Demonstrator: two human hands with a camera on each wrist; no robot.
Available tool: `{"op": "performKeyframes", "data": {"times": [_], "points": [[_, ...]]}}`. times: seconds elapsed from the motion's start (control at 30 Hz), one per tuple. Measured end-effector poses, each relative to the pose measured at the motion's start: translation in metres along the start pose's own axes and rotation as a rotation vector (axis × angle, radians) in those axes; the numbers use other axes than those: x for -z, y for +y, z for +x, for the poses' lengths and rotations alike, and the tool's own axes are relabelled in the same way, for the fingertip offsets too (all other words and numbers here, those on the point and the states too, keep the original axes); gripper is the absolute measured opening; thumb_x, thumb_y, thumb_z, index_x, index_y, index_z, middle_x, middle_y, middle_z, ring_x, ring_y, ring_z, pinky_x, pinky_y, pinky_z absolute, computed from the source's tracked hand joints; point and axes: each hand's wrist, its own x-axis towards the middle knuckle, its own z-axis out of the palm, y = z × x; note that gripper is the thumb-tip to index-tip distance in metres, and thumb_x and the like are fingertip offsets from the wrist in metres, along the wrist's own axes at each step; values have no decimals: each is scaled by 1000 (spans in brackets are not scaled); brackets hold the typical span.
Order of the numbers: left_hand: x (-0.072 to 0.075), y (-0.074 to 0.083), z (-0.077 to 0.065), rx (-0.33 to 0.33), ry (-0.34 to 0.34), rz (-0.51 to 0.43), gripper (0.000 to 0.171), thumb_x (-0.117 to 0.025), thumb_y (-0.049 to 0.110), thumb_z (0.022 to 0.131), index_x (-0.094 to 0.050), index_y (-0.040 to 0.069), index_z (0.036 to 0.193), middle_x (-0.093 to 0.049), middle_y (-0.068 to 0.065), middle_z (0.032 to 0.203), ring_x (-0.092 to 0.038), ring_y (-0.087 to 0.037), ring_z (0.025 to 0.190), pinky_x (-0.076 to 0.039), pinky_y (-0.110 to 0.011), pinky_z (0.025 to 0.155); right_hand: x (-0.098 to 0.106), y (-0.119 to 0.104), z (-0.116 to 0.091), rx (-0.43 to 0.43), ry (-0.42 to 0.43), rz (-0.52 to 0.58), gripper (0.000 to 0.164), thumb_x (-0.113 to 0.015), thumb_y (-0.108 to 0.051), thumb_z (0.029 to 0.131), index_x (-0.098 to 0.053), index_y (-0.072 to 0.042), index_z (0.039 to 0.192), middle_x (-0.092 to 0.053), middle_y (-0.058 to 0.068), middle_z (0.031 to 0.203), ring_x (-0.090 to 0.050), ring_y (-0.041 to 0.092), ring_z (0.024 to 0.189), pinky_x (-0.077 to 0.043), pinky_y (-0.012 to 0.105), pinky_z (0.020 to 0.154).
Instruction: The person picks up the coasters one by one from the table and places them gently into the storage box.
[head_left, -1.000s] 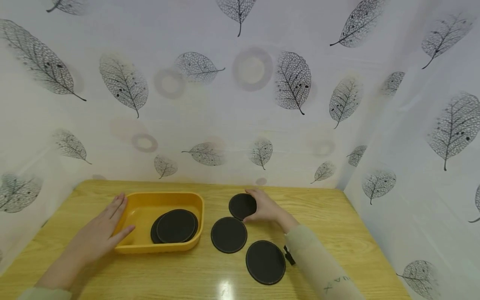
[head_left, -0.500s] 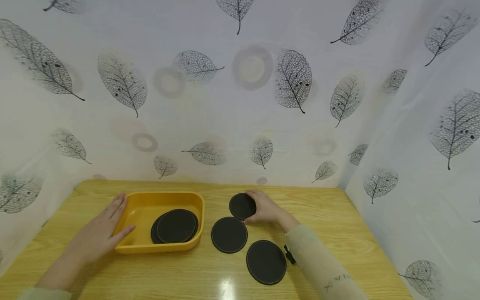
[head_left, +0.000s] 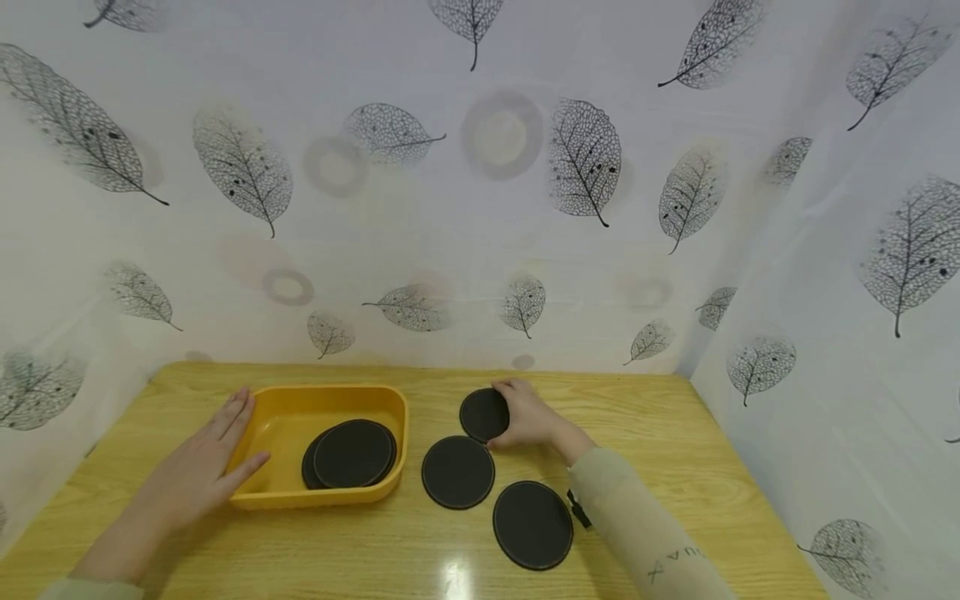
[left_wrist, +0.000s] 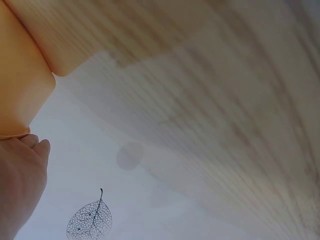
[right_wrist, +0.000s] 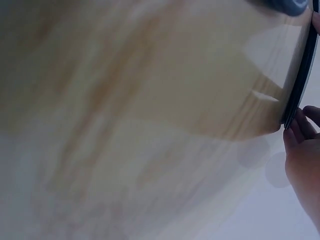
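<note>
The right hand (head_left: 531, 418) pinches the far black coaster (head_left: 481, 415), best lifted flat, while the straight-fingered left hand (head_left: 193, 462) touches the yellow tray (head_left: 315, 498).

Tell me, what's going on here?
A person has both hands busy at a wooden table. Their right hand grips the farthest black disc by its edge, while their left hand rests on the left side of a yellow tray. Inside the tray, one disc partly overlaps another. Two more, the middle disc and the nearest disc, lie on the table.
</note>
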Motion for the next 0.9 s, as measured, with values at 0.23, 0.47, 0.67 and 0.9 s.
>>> {"op": "performKeyframes", "data": {"times": [0.23, 0.47, 0.67, 0.9], "points": [[0, 1, 0, -1, -2, -1, 82, -53, 41, 94, -10, -2, 150, 5, -8, 158, 3, -23, 146, 17, -8, 107, -1, 2, 0, -15, 15, 6, 110, -82, -47, 63, -27, -2, 147, -31, 19, 143, -34, 35, 130, -42, 47, 101], [-1, 0, -1, -2, 17, 3, 82, -54, 41, 94, -12, -2, 150, 4, -8, 159, 3, -21, 146, 17, -7, 106, 8, 1, -1, -20, 37, 37, 111, -82, -47, 63, -26, -1, 147, -29, 18, 144, -34, 34, 130, -41, 47, 103], [-3, -1, -1, -13, 15, 1, 82, -53, 40, 94, -9, -2, 150, 6, -7, 158, 2, -24, 146, 17, -9, 107, 22, -8, 0, 20, 73, 24, 111, -82, -46, 64, -26, 0, 147, -32, 17, 140, -40, 33, 125, -43, 45, 101], [-2, -1, -1, -7, -1, 5, 82, -52, 41, 95, -8, -1, 150, 6, -7, 158, 2, -25, 146, 18, -10, 108, 36, -27, 5, 56, 61, -5, 109, -82, -46, 64, -28, -2, 147, -31, 16, 144, -45, 30, 122, -47, 42, 97]]}}
